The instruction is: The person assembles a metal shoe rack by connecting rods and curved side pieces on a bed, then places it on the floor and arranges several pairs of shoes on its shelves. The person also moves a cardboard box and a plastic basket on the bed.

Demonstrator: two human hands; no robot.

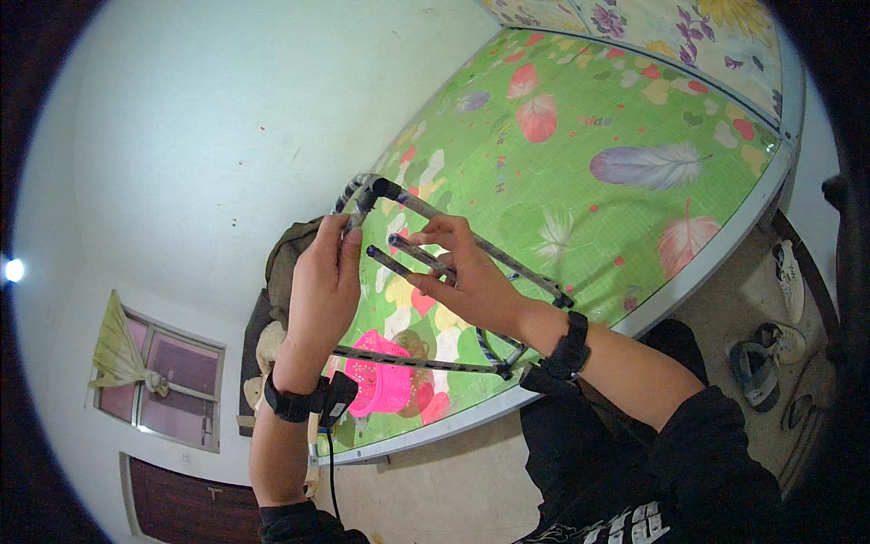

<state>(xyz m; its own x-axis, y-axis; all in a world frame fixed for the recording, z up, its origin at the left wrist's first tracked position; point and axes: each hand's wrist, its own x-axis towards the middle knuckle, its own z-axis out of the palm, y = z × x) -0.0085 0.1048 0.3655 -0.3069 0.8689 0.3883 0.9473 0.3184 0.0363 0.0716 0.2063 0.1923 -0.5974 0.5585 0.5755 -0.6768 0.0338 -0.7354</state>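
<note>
A tubular frame of grey patterned rods [489, 247] with black plastic corner joints [381, 189] stands over the green printed mat. My left hand [319, 286] is closed around a short rod just below the upper corner joint. In front of it, my right hand [476, 286] grips two thin tubes, an upper one [412, 252] and a lower one [388, 262]. Their free ends point toward my left hand, apart from the corner joint. The tubes' other ends are hidden by my right hand. A lower rail [426, 363] of the frame runs below both hands.
A pink perforated basket [390, 349] sits on the green mat [562, 218] behind the lower rail. A metal-edged border [671, 290] rims the mat. Dark cloth [285, 263] lies against the wall at left. Several shoes [757, 372] are on the floor at right.
</note>
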